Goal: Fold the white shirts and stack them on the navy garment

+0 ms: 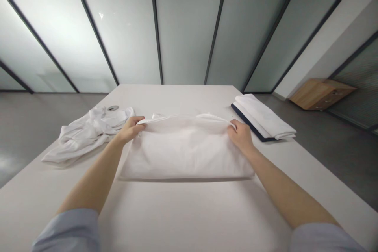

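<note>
A white folded cloth (186, 149) lies in the middle of the white table (189, 212). My left hand (131, 128) grips its far left corner with the fingers closed on the fabric. My right hand (240, 134) pinches its far right corner the same way. The far edge of the cloth is lifted a little between the two hands, while the near edge rests flat on the table.
A crumpled white garment (88, 132) lies at the left of the table. A stack of folded white cloths on a dark one (262, 118) sits at the far right edge. Beyond the table are frosted glass panels and a wooden cabinet (320, 93) on the floor.
</note>
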The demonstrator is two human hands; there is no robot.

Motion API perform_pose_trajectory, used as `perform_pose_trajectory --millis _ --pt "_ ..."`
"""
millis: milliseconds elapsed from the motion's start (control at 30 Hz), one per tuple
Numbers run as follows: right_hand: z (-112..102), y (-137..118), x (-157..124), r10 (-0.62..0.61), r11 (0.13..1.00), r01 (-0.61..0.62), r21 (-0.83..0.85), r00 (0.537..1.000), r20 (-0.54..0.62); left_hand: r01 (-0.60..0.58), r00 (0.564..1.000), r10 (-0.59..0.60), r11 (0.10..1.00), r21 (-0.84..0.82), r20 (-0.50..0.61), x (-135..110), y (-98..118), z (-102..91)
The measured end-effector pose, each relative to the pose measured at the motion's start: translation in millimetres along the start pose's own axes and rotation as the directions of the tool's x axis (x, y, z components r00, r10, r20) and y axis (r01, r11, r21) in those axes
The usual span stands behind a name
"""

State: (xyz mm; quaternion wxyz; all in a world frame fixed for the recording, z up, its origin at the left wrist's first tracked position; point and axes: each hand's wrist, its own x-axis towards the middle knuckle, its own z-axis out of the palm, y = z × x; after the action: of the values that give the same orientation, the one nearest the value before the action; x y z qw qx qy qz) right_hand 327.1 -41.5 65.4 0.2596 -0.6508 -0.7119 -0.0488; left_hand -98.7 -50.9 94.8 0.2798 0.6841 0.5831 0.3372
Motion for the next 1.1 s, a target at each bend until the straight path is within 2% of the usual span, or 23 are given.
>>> perform_pose_trajectory --millis 67,133,200,300,433,500,533,600,633,667,700,733,767,833,867,900,933,967,1033,1100 --pt "-3.7 -3.5 21.6 0.022 1.0 -0.022 -0.004 0.998 -0.054 0.02 0.997 -0.018 1.0 0.022 -0.077 16.3 4.6 -4.4" --pt "-2.1 -7.8 46.6 0.05 0.997 -0.053 -0.061 0.998 -0.045 0.057 0.988 -0.043 0.994 0.091 -0.147 39.0 5.0 -5.5" --pt "5.1 -10.9 70.5 0.075 0.987 -0.072 -0.144 0.997 0.013 0.116 0.979 -0.075 0.97 0.214 -0.191 63.6 0.6 -3.8" --pt "24.3 -12.2 96.0 0.079 0.973 -0.046 -0.228 0.987 0.139 0.202 0.975 -0.142 0.882 0.426 -0.169 93.1 -12.0 3.4" --pt "53.1 -5.1 106.0 0.109 0.967 -0.04 -0.251 0.957 0.268 0.301 0.953 -0.268 0.763 0.573 -0.144 104.8 -29.8 16.5" --pt "62.9 3.6 105.9 0.199 0.965 -0.148 -0.214 0.951 0.238 0.391 0.92 -0.323 0.741 0.545 -0.221 100.8 -36.5 19.7" --pt "66.0 8.9 106.0 0.262 0.958 -0.23 -0.173 0.945 0.196 0.441 0.895 -0.323 0.74 0.508 -0.306 97.6 -38.7 20.0" --pt "68.7 18.6 106.9 0.374 0.927 -0.37 -0.055 0.924 0.081 0.488 0.817 -0.23 0.765 0.421 -0.528 91.2 -39.5 19.2" --pt "69.1 21.4 107.6 0.396 0.918 -0.396 0.001 0.918 0.021 0.469 0.774 -0.149 0.788 0.398 -0.616 88.4 -37.6 19.4" --pt "69.4 21.7 108.1 0.387 0.922 -0.386 0.044 0.922 -0.03 0.427 0.745 -0.064 0.81 0.401 -0.664 86.3 -34.0 21.2" --pt "70.1 18.8 107.9 0.347 0.937 -0.343 0.069 0.936 -0.063 0.369 0.747 0.008 0.827 0.424 -0.665 84.7 -28.5 25.1" --pt "71.6 12.3 106.7 0.281 0.958 -0.276 0.08 0.957 -0.072 0.301 0.782 0.058 0.836 0.458 -0.621 83.5 -21.6 31.9" --pt "74.3 2.4 104.4 0.198 0.978 -0.194 0.081 0.979 -0.055 0.232 0.838 0.085 0.838 0.493 -0.539 82.7 -13.6 41.7" --pt "83.0 -25.1 96.0 0.014 0.997 -0.017 0.07 0.998 0.055 0.102 0.952 0.081 0.826 0.554 -0.295 81.3 2.5 69.0" --pt "88.7 -40.3 90.2 -0.072 0.996 0.064 0.061 0.988 0.133 0.049 0.984 0.061 0.811 0.582 -0.168 80.4 9.1 84.8" --pt "94.9 -54.6 83.8 -0.145 0.989 0.137 0.053 0.966 0.216 0.013 0.996 0.04 0.796 0.605 -0.074 79.4 13.8 100.4" --pt "101.1 -66.6 77.3 -0.185 0.983 0.182 0.039 0.939 0.291 0.011 1.0 0.008 0.78 0.625 -0.026 78.3 16.0 114.5" --pt "106.8 -75.3 71.2 -0.178 0.982 0.187 0.011 0.914 0.364 0.025 0.999 -0.045 0.765 0.643 0.014 77.1 15.5 126.1" --pt "115.7 -80.8 61.4 -0.086 0.99 0.129 -0.056 0.872 0.482 0.084 0.985 -0.162 0.73 0.679 0.052 74.9 7.7 138.6" --pt "120.1 -72.3 56.2 0.016 0.992 0.053 -0.116 0.852 0.524 0.145 0.971 -0.238 0.693 0.706 0.035 73.1 -6.2 136.9"
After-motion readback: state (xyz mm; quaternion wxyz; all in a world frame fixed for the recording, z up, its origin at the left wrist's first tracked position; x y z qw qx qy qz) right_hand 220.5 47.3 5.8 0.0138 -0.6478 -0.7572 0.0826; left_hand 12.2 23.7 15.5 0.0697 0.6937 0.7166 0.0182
